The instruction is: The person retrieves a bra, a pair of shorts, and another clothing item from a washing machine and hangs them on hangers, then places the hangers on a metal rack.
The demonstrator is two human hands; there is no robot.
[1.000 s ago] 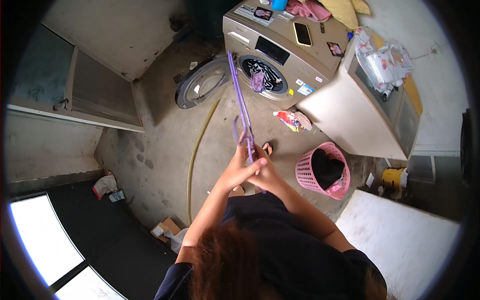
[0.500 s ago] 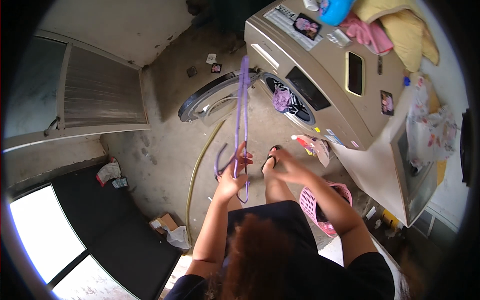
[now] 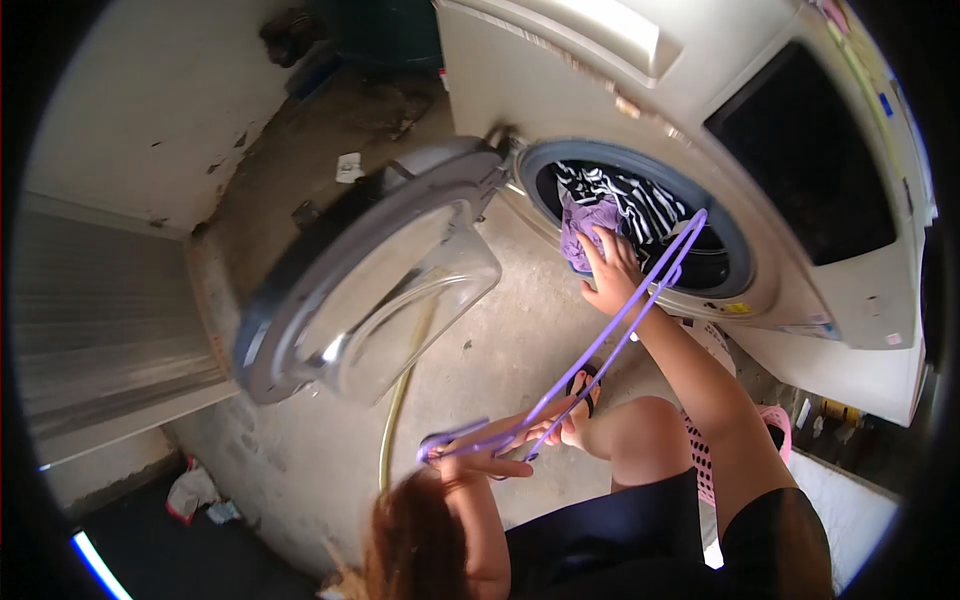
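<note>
Purple clothes hangers [image 3: 610, 335], seemingly more than one, slant up from my left hand [image 3: 485, 452], which is closed around them near the hook end. Their far end passes in front of the drum opening. My right hand [image 3: 612, 275] is at the mouth of the front-loading washing machine [image 3: 640, 120], fingers spread against a crumpled purple cloth [image 3: 590, 218]. A black-and-white striped garment [image 3: 625, 195] lies beside that cloth in the drum. The machine's round door [image 3: 340, 270] hangs wide open to the left.
A pink perforated basket [image 3: 775, 425] stands beside my right leg, partly behind my arm. A yellowish hose [image 3: 393, 420] runs over the floor below the door. At the left is a cabinet with a ribbed panel [image 3: 110, 300]; crumpled packaging [image 3: 193, 490] lies at lower left.
My view has come closer to the washing machine. My right hand has moved from near my knee to the purple cloth in the drum. My left hand still holds the hangers, now tilted rightward.
</note>
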